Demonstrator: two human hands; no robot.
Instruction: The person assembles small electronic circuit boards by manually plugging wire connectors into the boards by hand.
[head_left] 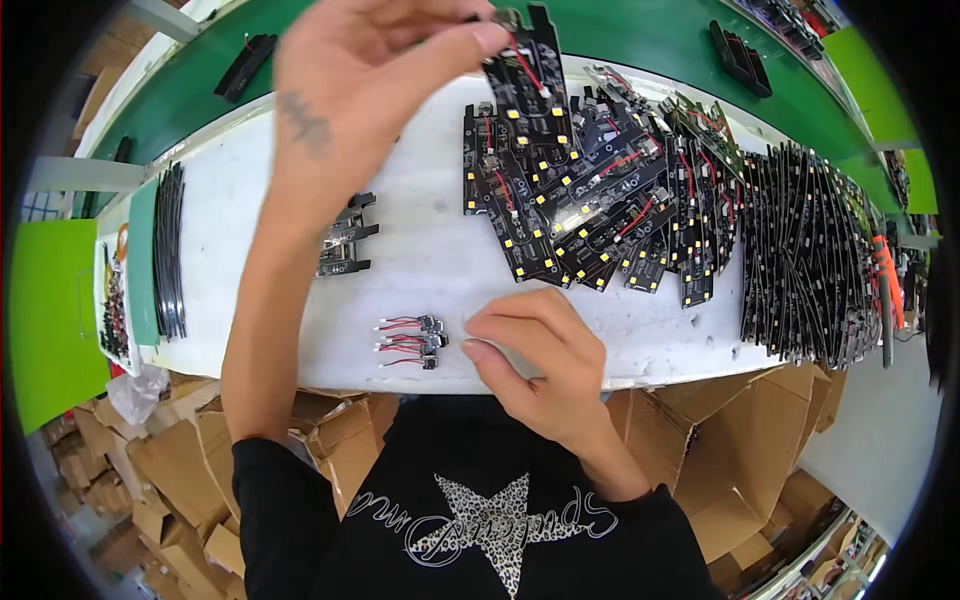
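My left hand [350, 85] is raised over the far side of the white table [420, 260]. Its thumb and fingers pinch the upper end of a black circuit board [530, 95] with yellow-white LEDs and a red wire. That board hangs above a loose heap of similar circuit boards [600, 190], many with red wires. Close to the near edge, my right hand [545, 360] has its thumb and forefinger slightly apart, nothing visible between them. Just left of its fingertips lie several small modules [432, 342] with red and black leads and white plugs. Partly behind my left forearm are more boards [345, 250].
Long rows of black boards [810, 260] fill the table's right end, beside an orange-handled tool [886, 270]. A bundle of black strips [170, 250] lies at the left, near a tray of small parts [115, 300]. Open cardboard boxes [730, 450] stand below the near edge.
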